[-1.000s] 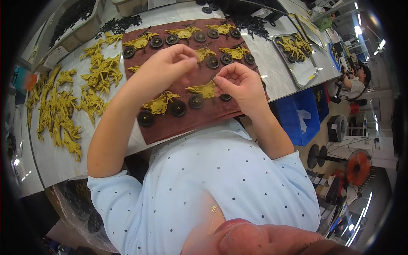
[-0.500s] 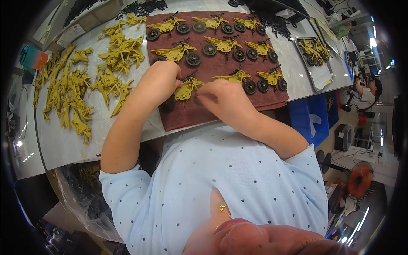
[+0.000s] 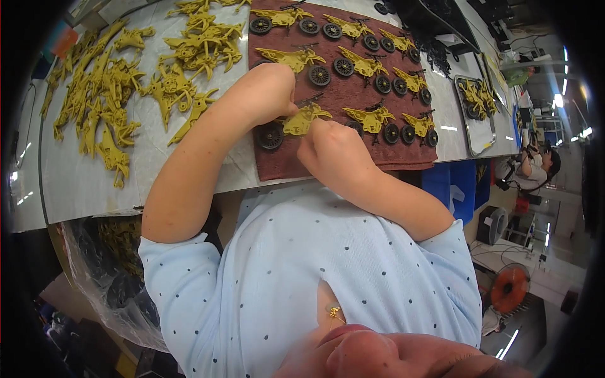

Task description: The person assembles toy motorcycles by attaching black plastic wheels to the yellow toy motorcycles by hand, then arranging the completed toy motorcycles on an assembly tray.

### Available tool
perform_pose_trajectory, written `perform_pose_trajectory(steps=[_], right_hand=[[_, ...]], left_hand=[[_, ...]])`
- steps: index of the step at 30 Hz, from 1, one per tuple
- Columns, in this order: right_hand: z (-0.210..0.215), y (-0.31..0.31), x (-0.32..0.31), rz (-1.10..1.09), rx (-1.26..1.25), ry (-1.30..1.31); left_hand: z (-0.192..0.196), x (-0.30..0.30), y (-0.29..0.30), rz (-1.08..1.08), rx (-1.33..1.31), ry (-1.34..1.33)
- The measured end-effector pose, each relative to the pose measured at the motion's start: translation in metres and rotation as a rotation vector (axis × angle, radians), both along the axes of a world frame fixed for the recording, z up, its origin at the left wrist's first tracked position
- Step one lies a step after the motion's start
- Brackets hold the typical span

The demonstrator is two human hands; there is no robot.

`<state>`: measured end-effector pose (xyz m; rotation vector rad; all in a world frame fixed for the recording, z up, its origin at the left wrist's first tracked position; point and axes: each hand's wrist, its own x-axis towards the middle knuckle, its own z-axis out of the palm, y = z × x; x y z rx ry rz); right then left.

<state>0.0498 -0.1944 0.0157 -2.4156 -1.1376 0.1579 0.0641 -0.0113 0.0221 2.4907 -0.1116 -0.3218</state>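
Note:
On a dark red cloth (image 3: 283, 165) lies a yellow toy motorbike body (image 3: 300, 121) with black handlebars, between my two hands. My left hand (image 3: 271, 94) is closed at its left side, fingertips against the body. My right hand (image 3: 334, 148) is closed too, its curled fingers at the body's lower right edge; whatever they pinch is hidden. A black spoked wheel (image 3: 270, 136) lies below my left wrist, beside the body. Several other toy motorbikes (image 3: 365, 63) with wheels lie in rows on the cloth, the nearest one (image 3: 370, 118) just right of my right hand.
Loose yellow motorbike parts (image 3: 110, 94) are heaped on the table's left, with more yellow pieces (image 3: 198, 44) close to the cloth. At right stands a metal tray (image 3: 485, 133) of toy motorbikes. Blue bins (image 3: 465, 183) sit below the table edge. A person (image 3: 532, 170) is farther right.
The view has shifted, so the cloth appears farther right and higher. My right hand has closed in on the yellow body. The wheel under my left wrist shows more fully.

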Motion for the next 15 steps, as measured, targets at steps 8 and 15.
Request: perform_pose_trajectory(steps=[8,15], right_hand=[[0.001,0.007,-0.008,-0.001,-0.112,-0.092],[0.013,0.025,0.005,0.080,-0.267,0.003]], left_hand=[[-0.003,-0.001,0.000,-0.014,0.038,-0.029],[-0.004,0.001,0.001,-0.029,0.050,-0.027]])
